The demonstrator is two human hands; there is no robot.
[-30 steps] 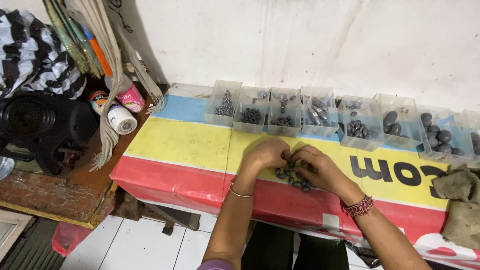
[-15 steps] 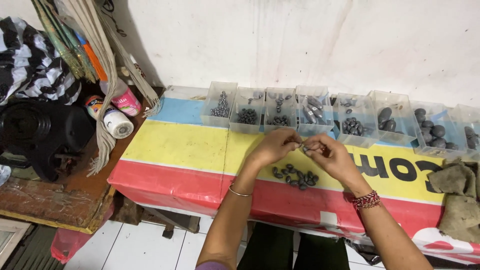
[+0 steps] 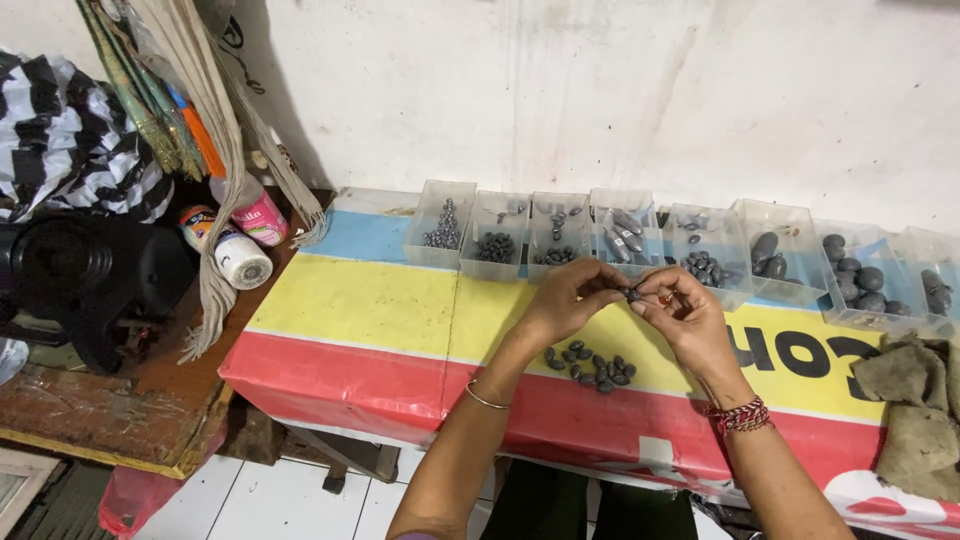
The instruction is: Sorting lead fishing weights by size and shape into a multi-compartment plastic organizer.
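Grey bead (image 3: pixel 632 294), seemingly metal, pinched between fingertips of left hand (image 3: pixel 570 300) and right hand (image 3: pixel 690 315) above loose pile (image 3: pixel 592 366).

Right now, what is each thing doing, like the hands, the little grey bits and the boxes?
left hand: raised, fingertips pinching a small dark bead
right hand: raised, fingertips meeting the same bead
bead pile: loose on the table, untouched
boxes: open, in a row, holding grey pieces
bottles: lying on their sides, capped
cloth: crumpled at the table's right end
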